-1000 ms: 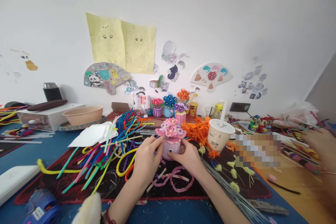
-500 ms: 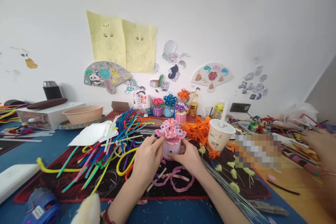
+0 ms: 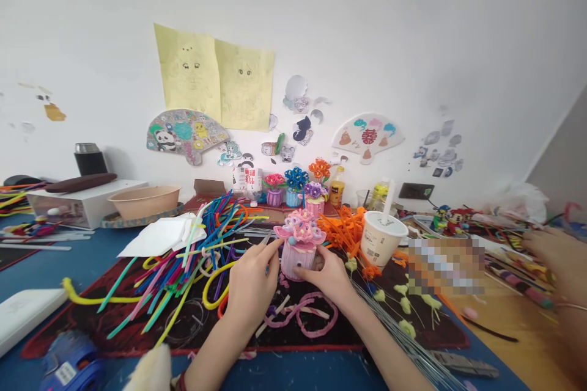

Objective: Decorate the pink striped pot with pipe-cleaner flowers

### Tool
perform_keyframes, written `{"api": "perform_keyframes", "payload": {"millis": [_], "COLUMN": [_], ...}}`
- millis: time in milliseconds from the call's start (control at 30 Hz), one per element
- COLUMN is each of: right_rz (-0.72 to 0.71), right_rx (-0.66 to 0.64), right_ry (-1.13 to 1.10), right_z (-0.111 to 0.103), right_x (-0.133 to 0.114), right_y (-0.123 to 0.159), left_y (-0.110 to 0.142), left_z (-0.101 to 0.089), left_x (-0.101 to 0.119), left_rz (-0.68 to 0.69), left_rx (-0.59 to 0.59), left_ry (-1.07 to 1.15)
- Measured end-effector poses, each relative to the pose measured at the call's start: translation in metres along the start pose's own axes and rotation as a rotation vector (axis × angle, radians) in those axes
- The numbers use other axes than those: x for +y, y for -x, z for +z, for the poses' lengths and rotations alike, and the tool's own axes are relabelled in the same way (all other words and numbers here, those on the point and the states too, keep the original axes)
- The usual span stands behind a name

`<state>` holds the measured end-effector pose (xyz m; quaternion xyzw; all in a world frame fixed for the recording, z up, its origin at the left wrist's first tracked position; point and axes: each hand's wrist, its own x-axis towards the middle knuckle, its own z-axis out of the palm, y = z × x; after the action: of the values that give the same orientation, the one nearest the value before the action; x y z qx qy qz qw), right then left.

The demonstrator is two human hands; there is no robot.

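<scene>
A small pink flower pot (image 3: 296, 259) made of pipe cleaners, with pink flowers (image 3: 300, 227) on top, stands on a dark red mat (image 3: 114, 330). My right hand (image 3: 329, 276) wraps its right side. My left hand (image 3: 250, 286) sits on its left, fingers curled, with the index fingertip against the left petal. Loose pink pipe-cleaner loops (image 3: 305, 313) lie just in front of the pot.
A heap of coloured pipe cleaners (image 3: 197, 250) lies to the left, orange ones (image 3: 343, 229) and a paper cup (image 3: 382, 238) to the right. Thin wires (image 3: 403, 333) and pliers (image 3: 464, 365) are at front right. Another person's hand (image 3: 553, 250) is at far right. A blue glue gun (image 3: 68, 360) lies at front left.
My left hand has eased a little away from the pot's side, so only its index fingertip meets the petal. The view has shifted slightly; the pot stays put.
</scene>
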<state>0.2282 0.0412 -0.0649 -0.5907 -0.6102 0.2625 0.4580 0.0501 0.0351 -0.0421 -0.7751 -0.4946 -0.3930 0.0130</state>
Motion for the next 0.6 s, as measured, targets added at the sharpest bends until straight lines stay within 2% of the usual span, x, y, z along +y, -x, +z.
{"api": "perform_keyframes", "payload": {"millis": [233,367,467,533,567,600], "right_rz": [-0.009,-0.016,-0.022,-0.029,-0.034,-0.038], "right_rx": [-0.012,0.020,0.031,0.038,0.040,0.040], "right_ry": [-0.041,0.004,0.044,0.068,0.077,0.084], "right_z": [0.003,0.003,0.005,0.008,0.009,0.009], "right_x": [0.003,0.002,0.004,0.005,0.006,0.006], "right_y": [-0.002,-0.002,-0.001,-0.001,-0.001,-0.001], "left_y": [0.003,0.000,-0.002,0.005,0.013,0.024], "left_z": [0.004,0.001,-0.013,-0.030,-0.041,-0.054], "left_x": [0.001,0.001,0.008,0.021,0.030,0.039], "left_rz": [0.012,-0.023,-0.090,-0.151,-0.205,-0.248], "left_rx": [-0.089,-0.059,0.024,0.059,0.058,-0.026], "left_ry": [0.011,0.088,0.157,0.257,0.438,0.634]}}
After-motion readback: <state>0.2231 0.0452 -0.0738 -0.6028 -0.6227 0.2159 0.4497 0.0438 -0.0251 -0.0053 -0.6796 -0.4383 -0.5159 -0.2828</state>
